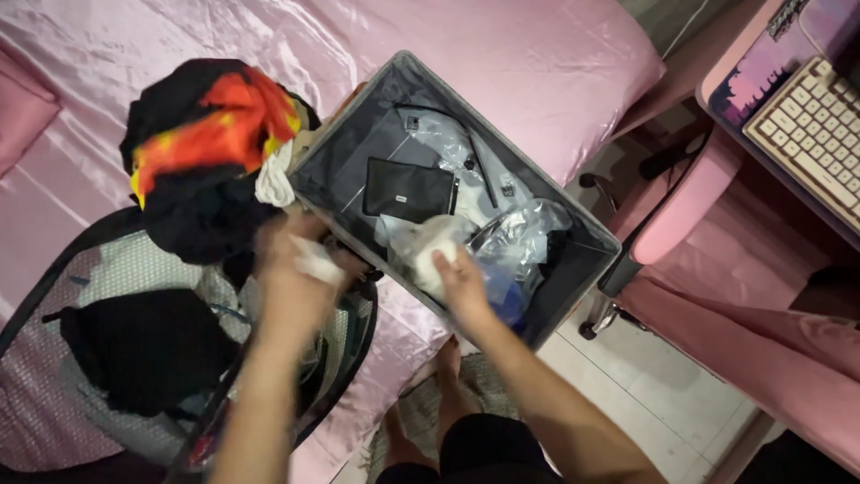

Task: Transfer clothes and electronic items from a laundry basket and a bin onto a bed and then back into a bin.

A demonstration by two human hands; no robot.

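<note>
the right hand [459, 280] reaches into a grey box [573, 235] that lies tilted on a bed [502, 63] covered with a shiny pink sheet. its fingers are clamped on a pale bundle [428, 251] at the near side of the box; whether the bundle is cloth or plastic cannot be told. just beside it, toward the right wall of the box, lie crumpled clear bags [524, 235], one with something blue inside. farther in, a flat black wallet [408, 190] rests on the box floor, with more clear plastic and a thin dark strap next to it.

the left hand [296, 264] is blurred, just outside the box's near left corner. it seems to hold something small and white [315, 260], but how the fingers stand on it cannot be told through the blur.

left of the box sits a heap of clothes [210, 143], black with a red, orange and yellow print, and a bit of white cloth at its edge touching the box. below the heap an open suitcase [54, 376] with a pale patterned lining holds a black garment [143, 345].

at the right a pink chair [690, 193] stands on a tiled floor, near a desk carrying a pale keyboard [811, 134]. the person's bare feet show on a mat [421, 412] at the foot of the bed.
</note>
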